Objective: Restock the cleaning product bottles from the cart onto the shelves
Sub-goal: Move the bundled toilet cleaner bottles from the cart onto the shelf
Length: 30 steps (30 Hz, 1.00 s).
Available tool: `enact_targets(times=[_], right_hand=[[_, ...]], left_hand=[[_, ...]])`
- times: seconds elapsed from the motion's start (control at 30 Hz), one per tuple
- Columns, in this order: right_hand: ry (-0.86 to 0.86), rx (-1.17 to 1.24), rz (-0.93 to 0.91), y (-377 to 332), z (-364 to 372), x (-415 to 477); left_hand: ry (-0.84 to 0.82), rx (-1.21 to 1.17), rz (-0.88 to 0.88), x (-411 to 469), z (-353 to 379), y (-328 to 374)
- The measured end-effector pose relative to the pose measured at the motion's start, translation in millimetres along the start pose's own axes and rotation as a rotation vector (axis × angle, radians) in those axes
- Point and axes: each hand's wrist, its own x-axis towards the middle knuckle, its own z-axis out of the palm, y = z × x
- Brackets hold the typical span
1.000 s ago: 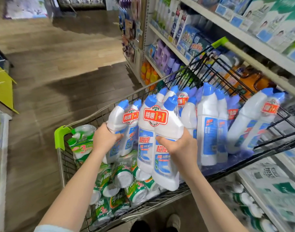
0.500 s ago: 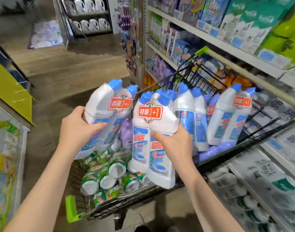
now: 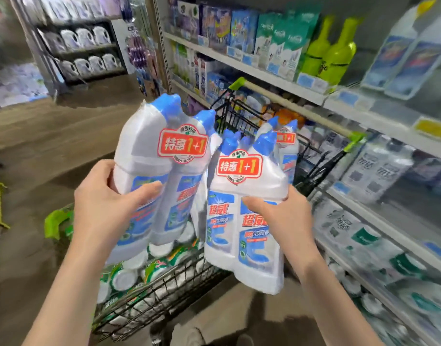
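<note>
Twin-pack (image 3: 149,151) in left hand (image 3: 107,206), second twin-pack (image 3: 239,233) in right hand (image 3: 282,221), cart (image 3: 289,103) beneath, shelves (image 3: 264,71) alongside.

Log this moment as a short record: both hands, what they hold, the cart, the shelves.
left grip: holds a twin-pack of white blue-capped bottles above the cart
right grip: holds a second twin-pack, beside the first
cart: wire, below both hands; a third twin-pack and green-labelled packs inside
shelves: to the right, stocked
stage: neither held pack shelved yet
</note>
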Motion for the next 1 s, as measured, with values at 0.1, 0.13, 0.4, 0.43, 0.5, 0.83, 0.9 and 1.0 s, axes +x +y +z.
enact_targets(times=[0.1, 0.13, 0.4, 0.43, 0.5, 0.83, 0.9, 1.0], right_hand=[[0.05, 0.043, 0.043, 10.7, -39.4, -14.6], [0.098, 0.044, 0.055, 17.3, -50.6, -19.2], [0.581, 0.048, 0.218, 86.2, -121.7, -89.7], [0.657, 0.053, 0.265, 97.2, -128.2, -101.9], [0.8, 0.028, 0.362, 114.6, -140.6, -128.7], [1.303, 0.062, 0.794, 215.3, -213.4, -275.8], [1.341, 0.102, 0.843, 236.8, -233.5, -305.5], [1.386, 0.148, 0.937, 272.4, -270.4, -343.4]], left_hand=[[-0.104, -0.031, 0.05, -16.2, 22.6, 19.2], [-0.142, -0.045, 0.07, -21.7, 32.0, 24.6], [-0.628, -0.145, 0.25, -69.9, 123.8, 41.8], [-0.694, -0.15, 0.251, -77.1, 137.8, 40.4], [-0.827, -0.131, 0.269, -94.9, 166.9, 37.5], [-1.284, 0.188, 0.527, -236.7, 285.4, 31.5], [-1.351, 0.208, 0.588, -272.6, 300.3, 34.8], [-1.385, 0.236, 0.624, -328.1, 319.8, 47.3]])
